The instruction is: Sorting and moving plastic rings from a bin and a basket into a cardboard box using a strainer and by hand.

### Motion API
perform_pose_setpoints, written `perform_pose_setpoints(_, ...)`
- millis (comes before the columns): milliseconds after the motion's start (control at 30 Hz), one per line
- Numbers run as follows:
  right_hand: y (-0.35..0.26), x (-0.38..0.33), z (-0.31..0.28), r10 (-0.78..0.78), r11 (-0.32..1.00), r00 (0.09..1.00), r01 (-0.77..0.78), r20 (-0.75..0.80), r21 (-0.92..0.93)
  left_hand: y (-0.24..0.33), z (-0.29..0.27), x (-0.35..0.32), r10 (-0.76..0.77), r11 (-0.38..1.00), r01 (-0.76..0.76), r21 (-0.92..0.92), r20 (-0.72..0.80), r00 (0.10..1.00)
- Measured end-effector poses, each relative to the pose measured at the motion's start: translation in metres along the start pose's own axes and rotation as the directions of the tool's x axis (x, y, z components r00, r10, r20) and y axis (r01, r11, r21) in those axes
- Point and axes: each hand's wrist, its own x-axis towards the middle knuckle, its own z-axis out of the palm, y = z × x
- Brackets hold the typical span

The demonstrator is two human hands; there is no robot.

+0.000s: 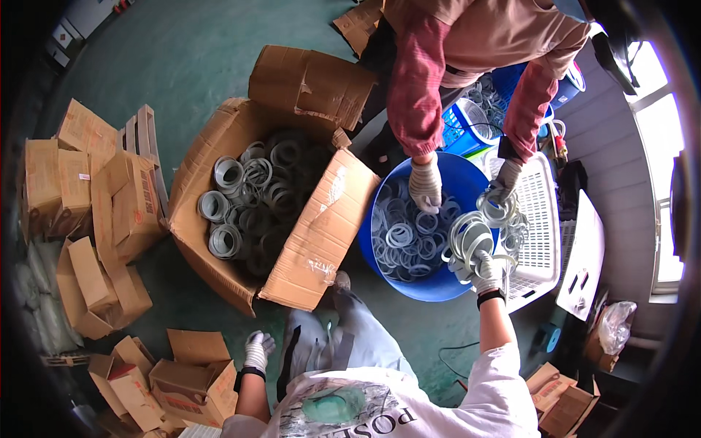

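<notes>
My right hand (485, 274), in a striped white glove, grips a bunch of pale translucent rings (467, 235) at the right rim of a round blue tub (421, 292). Many loose rings (400, 234) lie inside that tub. Beside it stands a white slotted plastic basket (539, 244), partly under the bunch. My left hand (258, 351), also gloved, hangs low by my left leg with its fingers apart and nothing in it. Across the tub, a co-worker's gloved hand (426, 186) reaches into it, and the co-worker's other hand (509, 177) holds more rings.
A large open cardboard box (307, 248) full of ring stacks (228, 174) stands left of the tub. Cardboard boxes (191, 387) and a wooden pallet (143, 135) line the left side. A light blue basket (461, 131) stands near the co-worker. A cable (456, 347) crosses the green floor.
</notes>
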Motion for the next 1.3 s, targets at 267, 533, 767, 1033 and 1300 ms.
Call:
perform_pose_setpoints(267, 0.044, 0.095, -0.047, 0.161, 0.98, 0.975, -0.176, 0.154, 0.089, 0.001, 0.009, -0.008, 0.008, 0.998, -0.006, 0.057, -0.034, 0.999)
perform_pose_setpoints(533, 0.026, 0.122, -0.025, 0.155, 0.944, 0.976, -0.101, 0.151, -0.315, -0.003, 0.015, -0.007, 0.008, 0.998, -0.007, 0.07, -0.015, 1.0)
perform_pose_setpoints(767, 0.028, 0.076, 0.013, 0.097, 0.643, 0.988, 0.027, 0.116, -0.765, -0.008, -0.005, -0.007, 0.006, 1.0, -0.006, 0.003, -0.042, 0.999)
perform_pose_setpoints(1033, 0.007, 0.068, -0.034, 0.078, 0.609, 0.995, -0.001, 0.059, -0.793, -0.012, -0.016, 0.005, -0.024, 1.0, 0.024, -0.016, -0.026, 0.999)
perform_pose_setpoints(1300, -0.028, 0.039, -0.017, -0.219, 0.27, 0.97, 0.16, 0.102, -0.949, -0.008, -0.026, 0.007, -0.021, 0.999, 0.018, -0.045, -0.079, 0.997)
